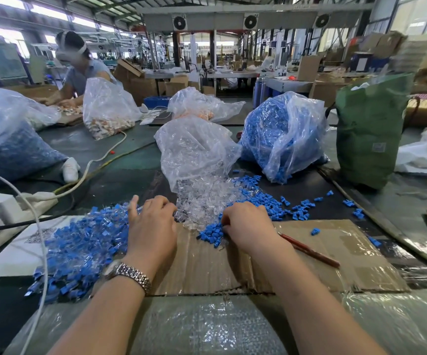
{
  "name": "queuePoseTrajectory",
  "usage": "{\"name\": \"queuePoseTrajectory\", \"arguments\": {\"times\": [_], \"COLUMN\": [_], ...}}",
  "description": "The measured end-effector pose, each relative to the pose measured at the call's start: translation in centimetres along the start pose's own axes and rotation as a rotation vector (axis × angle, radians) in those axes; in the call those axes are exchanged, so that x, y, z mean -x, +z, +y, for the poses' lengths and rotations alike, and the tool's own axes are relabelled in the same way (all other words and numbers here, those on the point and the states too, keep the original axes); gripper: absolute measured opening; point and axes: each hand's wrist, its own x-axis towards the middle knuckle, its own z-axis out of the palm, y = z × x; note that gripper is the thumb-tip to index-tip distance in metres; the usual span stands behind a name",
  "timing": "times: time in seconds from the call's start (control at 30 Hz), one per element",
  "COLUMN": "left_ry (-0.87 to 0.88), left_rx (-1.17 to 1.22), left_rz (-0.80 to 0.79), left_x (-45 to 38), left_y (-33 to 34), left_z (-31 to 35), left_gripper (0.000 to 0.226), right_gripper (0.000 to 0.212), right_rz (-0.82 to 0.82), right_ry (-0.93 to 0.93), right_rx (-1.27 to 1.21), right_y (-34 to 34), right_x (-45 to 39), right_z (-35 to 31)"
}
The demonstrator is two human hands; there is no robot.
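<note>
Factory hall: bagged parts, workbenches.

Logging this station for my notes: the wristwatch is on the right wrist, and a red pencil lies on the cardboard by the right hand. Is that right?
Not quite. The head view shows the wristwatch on the left wrist. The red pencil does lie on the cardboard by the right hand.

a green bag stands upright to my far right. left of it and nearer me, a red pencil lies on cardboard. well left of the bag sits a white power strip; far beyond that, another person works.
</note>
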Motion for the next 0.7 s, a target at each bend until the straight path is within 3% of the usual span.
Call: {"name": "queuePoseTrajectory", "arguments": {"times": [0.07,0.23,0.53,0.7], "left_ry": [0.078,0.226,0.213,0.196], "left_rx": [0.126,0.253,0.380,0.377], "left_rz": [0.036,-0.080,-0.189,-0.170], "left_x": [0.2,0.8,1.0,0.8], "left_y": [-0.3,-0.5,-0.8,-0.7], "left_z": [1.0,2.1,1.3,1.3], "left_gripper": [0.014,0.010,0.019,0.006], "right_gripper": [0.015,0.009,0.014,0.009], "right_rz": [0.031,0.119,0.188,0.263], "right_ry": [-0.013,-0.011,0.008,0.001], "right_rx": [-0.008,-0.066,-0.214,-0.332], "right_y": [0.3,1.0,0.7,1.0], "right_x": [0.0,0.4,1.6,1.6], "right_z": [-0.1,-0.4,0.0,0.1]}}
